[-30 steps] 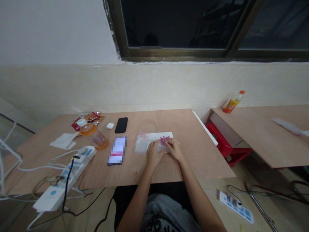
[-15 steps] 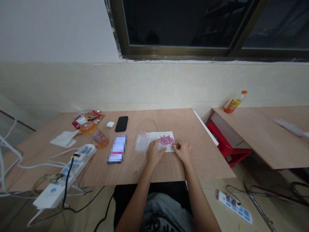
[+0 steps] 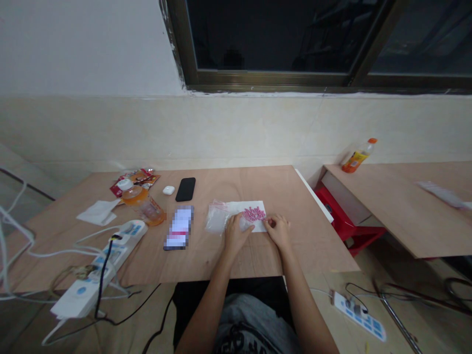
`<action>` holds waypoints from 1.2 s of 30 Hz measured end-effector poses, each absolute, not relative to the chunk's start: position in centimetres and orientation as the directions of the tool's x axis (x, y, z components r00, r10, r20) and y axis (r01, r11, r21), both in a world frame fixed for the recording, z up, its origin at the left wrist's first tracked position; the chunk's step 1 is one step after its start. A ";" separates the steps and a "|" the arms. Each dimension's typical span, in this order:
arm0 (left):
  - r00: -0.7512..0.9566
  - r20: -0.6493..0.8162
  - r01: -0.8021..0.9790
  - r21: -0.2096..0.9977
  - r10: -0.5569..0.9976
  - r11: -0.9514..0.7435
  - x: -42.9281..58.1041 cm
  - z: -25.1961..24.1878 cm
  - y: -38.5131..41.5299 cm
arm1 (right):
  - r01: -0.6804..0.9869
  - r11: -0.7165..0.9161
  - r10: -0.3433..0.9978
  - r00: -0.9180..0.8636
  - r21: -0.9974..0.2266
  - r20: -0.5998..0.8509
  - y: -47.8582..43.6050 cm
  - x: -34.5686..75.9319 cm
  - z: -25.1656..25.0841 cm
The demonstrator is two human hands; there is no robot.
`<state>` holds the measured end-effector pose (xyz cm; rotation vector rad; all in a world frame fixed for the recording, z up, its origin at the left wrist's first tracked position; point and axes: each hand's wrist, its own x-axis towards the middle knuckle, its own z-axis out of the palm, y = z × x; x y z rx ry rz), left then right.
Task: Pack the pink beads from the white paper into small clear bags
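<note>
A small heap of pink beads lies on a white sheet of paper on the wooden table. My left hand rests over the paper with thumb and fingers apart, lying against a clear plastic bag. Part of that bag and of the paper is hidden under the hand. At the paper's right edge, beside the beads, my right hand has its thumb and forefinger pinched together. What sits between those fingertips is too small to make out.
Left of the bag are a lit phone, a black phone, a white earbud case and an orange drink bottle. A power strip with cables overhangs the table's left front. Another bottle stands on the right table.
</note>
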<state>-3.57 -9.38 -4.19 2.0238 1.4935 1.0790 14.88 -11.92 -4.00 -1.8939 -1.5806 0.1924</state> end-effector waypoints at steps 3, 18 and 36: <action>0.133 0.349 0.614 0.706 0.928 -0.353 -3.6 -4.0 -9.4 | 0.781 -0.031 0.916 0.272 -0.623 0.296 -11.6 14.7 -4.0; 0.141 0.332 0.610 0.713 0.933 -0.346 -3.6 -4.0 -9.4 | 0.681 0.104 0.930 0.191 -0.725 0.313 -9.8 12.9 -2.5; 0.138 0.329 0.609 0.716 0.934 -0.342 -3.5 -3.8 -9.6 | 0.821 -0.069 0.940 0.244 -0.567 0.239 -11.4 15.5 -4.1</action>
